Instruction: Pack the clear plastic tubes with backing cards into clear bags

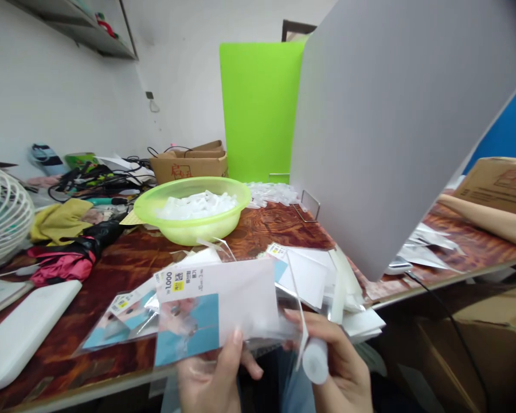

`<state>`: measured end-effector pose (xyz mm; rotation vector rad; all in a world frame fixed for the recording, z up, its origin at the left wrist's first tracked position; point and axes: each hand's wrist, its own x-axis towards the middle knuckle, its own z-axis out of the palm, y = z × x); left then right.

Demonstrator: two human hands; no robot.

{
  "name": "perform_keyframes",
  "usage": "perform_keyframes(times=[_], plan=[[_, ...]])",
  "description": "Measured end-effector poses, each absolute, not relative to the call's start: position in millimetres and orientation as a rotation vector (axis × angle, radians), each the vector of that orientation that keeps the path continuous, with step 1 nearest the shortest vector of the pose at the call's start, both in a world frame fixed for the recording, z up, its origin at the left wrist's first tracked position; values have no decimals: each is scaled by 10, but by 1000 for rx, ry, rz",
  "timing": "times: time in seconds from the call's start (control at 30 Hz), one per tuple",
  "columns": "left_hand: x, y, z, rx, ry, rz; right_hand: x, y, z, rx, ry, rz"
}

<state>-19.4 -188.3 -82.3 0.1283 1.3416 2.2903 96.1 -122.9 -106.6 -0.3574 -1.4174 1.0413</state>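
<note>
My left hand (217,376) grips a clear plastic packet (215,310) with a white and blue printed card inside, thumb pressed on its lower edge. My right hand (337,367) holds the packet's right end and also a small white plastic cylinder (315,360) against its fingers. A thin white strip (300,321) hangs down from the packet between the hands. Both hands sit at the near edge of the reddish wooden table (112,269). More packets (120,321) lie on the table to the left, and a stack of white cards and sleeves (327,281) lies to the right.
A green bowl (193,209) of white plastic pieces stands behind the packets. A grey divider board (387,132) rises at right, a green board (258,109) behind. Cardboard boxes (189,163), a folded umbrella (69,252), a fan (2,215) and a white flat object (26,330) crowd the left.
</note>
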Motion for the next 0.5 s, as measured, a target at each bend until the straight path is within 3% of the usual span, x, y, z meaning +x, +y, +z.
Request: perform_keyframes(times=[0.23, 0.5], plan=[[30, -1734, -996, 7, 1026, 2241, 805, -1390, -1160, -464, -1319, 1104], [83, -1703, -963, 96, 998, 2127, 669, -1517, -1314, -619, -1345, 1049]])
